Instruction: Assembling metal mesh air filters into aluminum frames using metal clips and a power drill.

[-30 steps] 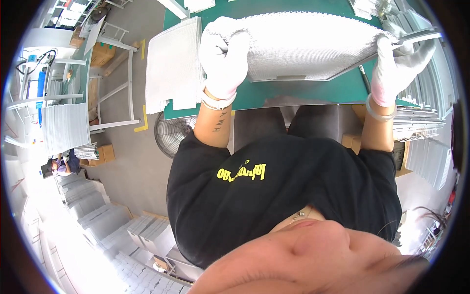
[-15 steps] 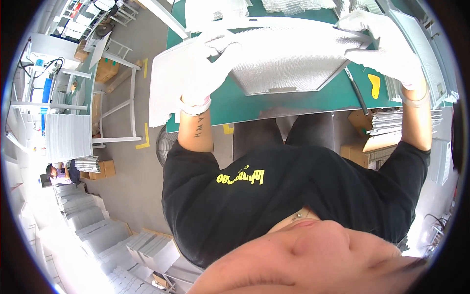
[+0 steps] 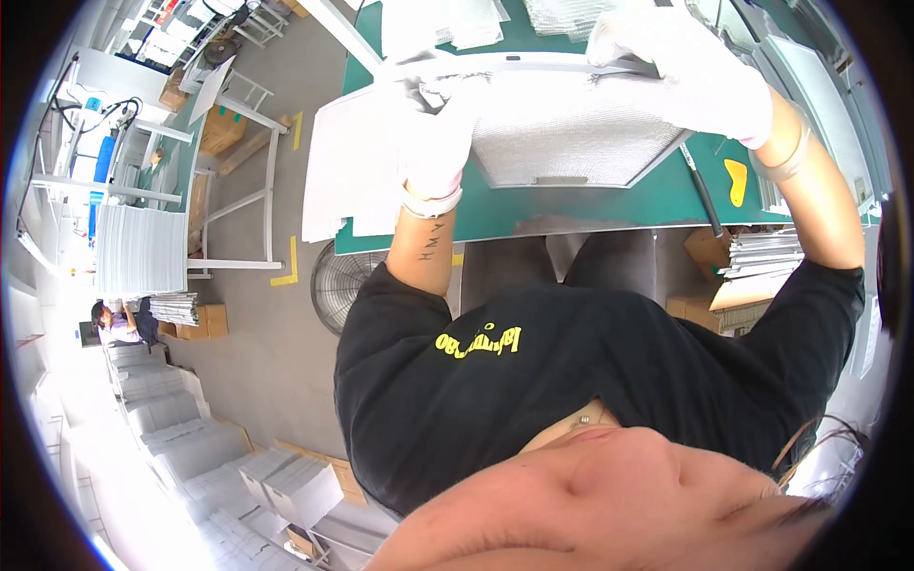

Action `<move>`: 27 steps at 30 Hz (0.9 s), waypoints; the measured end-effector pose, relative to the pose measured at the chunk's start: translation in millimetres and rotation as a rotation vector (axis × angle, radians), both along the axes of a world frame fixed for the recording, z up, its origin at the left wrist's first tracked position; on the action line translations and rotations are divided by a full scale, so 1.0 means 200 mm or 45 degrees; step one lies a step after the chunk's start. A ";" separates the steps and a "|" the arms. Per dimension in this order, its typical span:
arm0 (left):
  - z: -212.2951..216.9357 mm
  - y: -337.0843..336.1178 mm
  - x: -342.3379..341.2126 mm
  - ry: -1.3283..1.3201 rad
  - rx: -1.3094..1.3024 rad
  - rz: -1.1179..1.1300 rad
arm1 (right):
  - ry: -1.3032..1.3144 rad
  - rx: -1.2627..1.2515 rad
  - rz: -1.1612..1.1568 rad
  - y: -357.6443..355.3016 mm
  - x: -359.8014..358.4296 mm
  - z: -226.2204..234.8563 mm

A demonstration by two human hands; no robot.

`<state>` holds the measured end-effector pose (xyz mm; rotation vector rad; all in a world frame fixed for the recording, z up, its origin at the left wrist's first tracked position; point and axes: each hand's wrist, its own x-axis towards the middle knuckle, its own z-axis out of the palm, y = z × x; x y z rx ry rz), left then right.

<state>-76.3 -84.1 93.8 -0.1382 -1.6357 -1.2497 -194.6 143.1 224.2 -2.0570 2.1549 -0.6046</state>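
Tilted over the green tabletop [image 3: 657, 211] is a silver mesh panel [image 3: 571, 133] with a pale rim and a small tab on its near edge. My left hand [image 3: 443, 124], in a white glove, grips the left end of the panel's far rim, fingers curled round it. Further right, my gloved right hand [image 3: 690, 81] is bent over the same rim, its thumb and fingers closed there. Both palms hide parts of the rim. White sheets [image 3: 343, 157] lie under and beside my left wrist.
A long dark-handled tool [image 3: 703, 195] and a yellow curved piece [image 3: 735, 181] lie to the right. Stacked mesh sheets [image 3: 562, 17] are at the back. Beneath the table stands a floor fan [image 3: 347, 285]. A co-worker [image 3: 124, 324] sits far left among stacked panels.
My right hand has moved left along the panel's far rim, away from its right corner. The left hand stays closed on the rim. The whole view has shifted slightly.
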 end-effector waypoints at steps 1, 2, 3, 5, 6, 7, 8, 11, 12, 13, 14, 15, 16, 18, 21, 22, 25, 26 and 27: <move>0.01 0.03 -0.02 0.200 0.252 -0.060 | 0.003 -0.002 0.007 -0.01 0.01 -0.03; -0.01 0.02 -0.03 0.205 0.250 -0.048 | 0.041 -0.150 -0.042 -0.03 0.03 -0.09; -0.06 -0.01 -0.05 0.212 0.181 -0.012 | 0.078 -0.299 -0.091 -0.05 0.03 -0.12; -0.07 -0.03 -0.06 0.220 0.104 0.041 | 0.118 -0.232 -0.045 -0.05 0.01 -0.10; -0.07 -0.03 -0.06 0.289 0.547 -0.312 | 0.158 -0.161 -0.014 -0.04 0.00 -0.10; -0.07 -0.02 -0.06 0.353 0.990 -0.680 | 0.162 -0.162 -0.010 -0.04 -0.01 -0.11; -0.05 0.01 -0.05 0.199 0.336 -0.137 | 0.157 -0.218 0.019 -0.04 -0.03 -0.13; -0.09 -0.01 -0.08 0.209 0.351 0.014 | 0.080 -0.197 0.058 -0.02 -0.08 -0.15; -0.10 -0.03 -0.09 0.212 0.348 0.018 | 0.006 -0.118 0.061 -0.02 -0.09 -0.15; -0.11 -0.04 -0.10 0.155 0.066 0.217 | 0.006 -0.118 0.069 -0.02 -0.09 -0.15; -0.12 -0.06 -0.10 0.095 -0.219 0.414 | 0.100 -0.086 0.005 -0.02 -0.08 -0.15; -0.13 -0.05 -0.12 0.095 -0.220 0.421 | 0.194 -0.055 -0.060 -0.03 -0.07 -0.15; -0.14 -0.01 -0.14 0.165 0.150 0.208 | 0.194 -0.056 -0.054 -0.03 -0.07 -0.15; -0.17 0.00 -0.16 0.235 0.515 -0.003 | 0.158 -0.079 -0.091 -0.04 -0.08 -0.15; -0.25 -0.02 -0.17 0.159 0.364 0.240 | 0.088 -0.060 -0.077 -0.04 -0.07 -0.14; -0.25 -0.01 -0.16 0.204 0.392 0.174 | 0.092 -0.058 -0.078 -0.04 -0.07 -0.13; -0.25 -0.03 -0.15 0.208 0.346 0.180 | -0.048 -0.080 0.022 -0.03 -0.09 -0.13; -0.25 -0.05 -0.15 0.162 0.271 0.254 | 0.073 -0.067 -0.023 -0.04 -0.08 -0.13; -0.26 -0.06 -0.15 0.164 0.271 0.256 | 0.194 -0.054 -0.069 -0.04 -0.07 -0.13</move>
